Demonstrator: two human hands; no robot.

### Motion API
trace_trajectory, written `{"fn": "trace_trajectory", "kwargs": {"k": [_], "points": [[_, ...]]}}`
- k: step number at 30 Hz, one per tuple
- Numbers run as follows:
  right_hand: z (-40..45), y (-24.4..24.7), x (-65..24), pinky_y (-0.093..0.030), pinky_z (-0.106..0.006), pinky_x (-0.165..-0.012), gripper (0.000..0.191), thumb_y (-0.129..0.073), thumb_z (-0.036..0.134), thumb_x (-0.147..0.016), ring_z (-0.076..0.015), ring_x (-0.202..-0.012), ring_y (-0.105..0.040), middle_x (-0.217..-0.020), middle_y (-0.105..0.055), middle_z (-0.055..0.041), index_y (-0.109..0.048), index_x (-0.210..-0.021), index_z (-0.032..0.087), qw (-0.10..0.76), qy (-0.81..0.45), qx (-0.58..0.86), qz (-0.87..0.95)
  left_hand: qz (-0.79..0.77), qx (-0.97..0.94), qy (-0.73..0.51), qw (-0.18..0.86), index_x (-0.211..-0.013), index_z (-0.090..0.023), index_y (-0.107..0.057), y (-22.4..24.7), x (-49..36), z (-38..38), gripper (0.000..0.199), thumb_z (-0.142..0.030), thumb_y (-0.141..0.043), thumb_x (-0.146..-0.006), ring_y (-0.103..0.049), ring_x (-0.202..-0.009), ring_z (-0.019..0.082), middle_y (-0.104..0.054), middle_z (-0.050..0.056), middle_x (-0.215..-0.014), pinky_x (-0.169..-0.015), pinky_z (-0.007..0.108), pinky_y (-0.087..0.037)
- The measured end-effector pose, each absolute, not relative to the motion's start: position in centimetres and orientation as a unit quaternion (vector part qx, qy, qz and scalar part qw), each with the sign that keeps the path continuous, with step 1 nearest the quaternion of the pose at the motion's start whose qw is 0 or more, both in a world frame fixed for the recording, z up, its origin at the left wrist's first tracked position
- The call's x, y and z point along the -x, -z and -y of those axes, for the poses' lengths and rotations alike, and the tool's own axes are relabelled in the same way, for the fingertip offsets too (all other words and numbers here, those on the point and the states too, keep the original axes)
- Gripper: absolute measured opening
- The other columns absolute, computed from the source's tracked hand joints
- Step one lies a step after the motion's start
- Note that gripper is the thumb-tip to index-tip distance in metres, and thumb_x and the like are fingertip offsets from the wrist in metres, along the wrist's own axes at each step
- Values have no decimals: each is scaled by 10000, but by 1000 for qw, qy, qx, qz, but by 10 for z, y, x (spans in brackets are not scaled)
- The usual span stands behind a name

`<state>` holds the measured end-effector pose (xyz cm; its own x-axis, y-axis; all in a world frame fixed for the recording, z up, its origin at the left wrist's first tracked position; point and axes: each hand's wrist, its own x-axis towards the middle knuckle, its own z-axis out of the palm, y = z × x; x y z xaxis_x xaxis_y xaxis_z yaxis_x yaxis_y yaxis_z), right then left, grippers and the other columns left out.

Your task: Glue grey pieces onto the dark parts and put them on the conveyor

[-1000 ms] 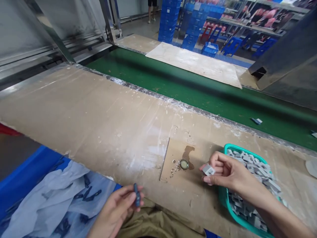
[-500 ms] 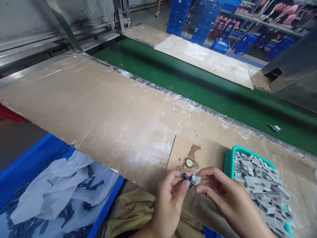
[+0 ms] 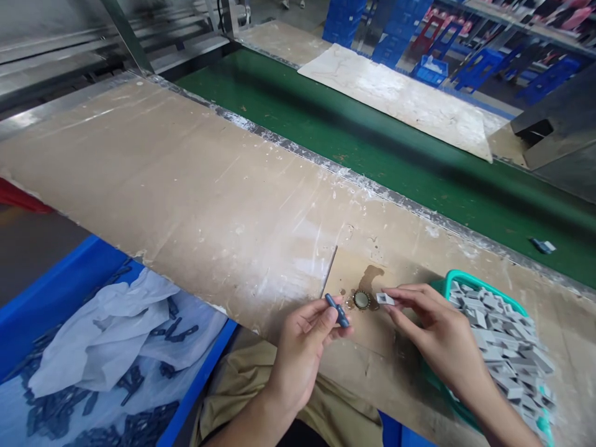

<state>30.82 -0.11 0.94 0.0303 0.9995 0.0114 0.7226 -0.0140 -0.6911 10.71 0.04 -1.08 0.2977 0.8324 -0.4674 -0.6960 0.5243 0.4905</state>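
Note:
Between the thumb and fingers of my left hand (image 3: 307,341) is a dark blue plastic piece (image 3: 337,310), tilted. My right hand (image 3: 437,326) pinches a small grey block (image 3: 384,299) with a dark square opening on its end. The two pieces are apart. Just between them, a bottle cap (image 3: 361,300) lies on a cardboard sheet (image 3: 342,273) beside a wet brown stain (image 3: 372,275). A green basket (image 3: 447,282) full of similar grey blocks (image 3: 507,366) stands at the right, partly behind my right forearm.
A blue bin (image 3: 88,248) at lower left holds many dark pieces (image 3: 133,382) and a crumpled white sheet (image 3: 116,316). Beyond the worktable (image 3: 186,198) runs a green conveyor belt (image 3: 326,130), carrying one blue-and-grey piece (image 3: 542,246). A pale board (image 3: 395,93) spans part of it.
My hands have moved apart, and the grey block is now separate from the dark blue piece. The right hand has carried the block rightward, past the bottle cap. The camera view has shifted slightly.

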Motion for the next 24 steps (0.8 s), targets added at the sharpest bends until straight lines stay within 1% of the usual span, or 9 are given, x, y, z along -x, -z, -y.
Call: {"fn": "trace_trajectory", "kwargs": {"k": [2,4,6,10,13,18,24], "points": [[-1,-4,-308,-505,-350,-722,180,-558,297,-886,-213,-796,-617,-932,-620,-72,-664,-1015,230,242,-208,648,691,-376,-107,-473,790,-920,-127,-718,14,-102,-2,242,-295,-730,-746,-618,-744,130,-680,61,-787,-666,227,-552],[-2,0,-304,-504,-333,-728,176,-537,272,-899,-205,-811,-625,-960,-619,-71,-657,-1020,226,227,-184,637,714,-408,-122,-470,773,-916,-129,-726,15,-97,-5,267,-300,-755,-713,-613,-720,139,-685,64,-778,-590,223,-554],[-1,2,-301,-505,-321,-740,166,-528,259,-906,-206,-844,-633,-987,-628,-72,-648,-1015,221,220,-169,630,725,-429,-133,-473,758,-900,-129,-733,16,-92,-7,271,-293,-773,-688,-617,-692,138,-699,66,-773,-551,214,-549],[-1,4,-302,-511,-315,-753,169,-523,265,-911,-211,-874,-643,-982,-653,-66,-645,-1021,222,215,-152,618,740,-430,-146,-483,749,-844,-147,-745,17,-86,-9,208,-260,-785,-674,-658,-682,132,-737,67,-784,-631,215,-567],[-1,7,-304,-519,-314,-750,180,-518,275,-914,-214,-882,-648,-968,-664,-64,-658,-1010,216,220,-140,607,751,-432,-148,-478,750,-852,-157,-746,18,-84,-10,195,-238,-783,-679,-673,-689,125,-745,53,-791,-672,206,-573],[-1,8,-304,-530,-294,-728,189,-516,270,-918,-206,-877,-653,-962,-665,-68,-670,-1000,196,215,-134,599,759,-432,-150,-473,753,-864,-144,-742,21,-86,-11,202,-236,-777,-688,-684,-709,135,-748,62,-813,-690,210,-581],[-1,4,-302,-538,-301,-743,187,-537,284,-901,-207,-867,-658,-946,-675,-69,-690,-975,204,235,-138,607,747,-426,-143,-465,762,-829,-119,-736,22,-91,-10,218,-235,-798,-655,-690,-701,152,-746,70,-789,-681,223,-589]]}}
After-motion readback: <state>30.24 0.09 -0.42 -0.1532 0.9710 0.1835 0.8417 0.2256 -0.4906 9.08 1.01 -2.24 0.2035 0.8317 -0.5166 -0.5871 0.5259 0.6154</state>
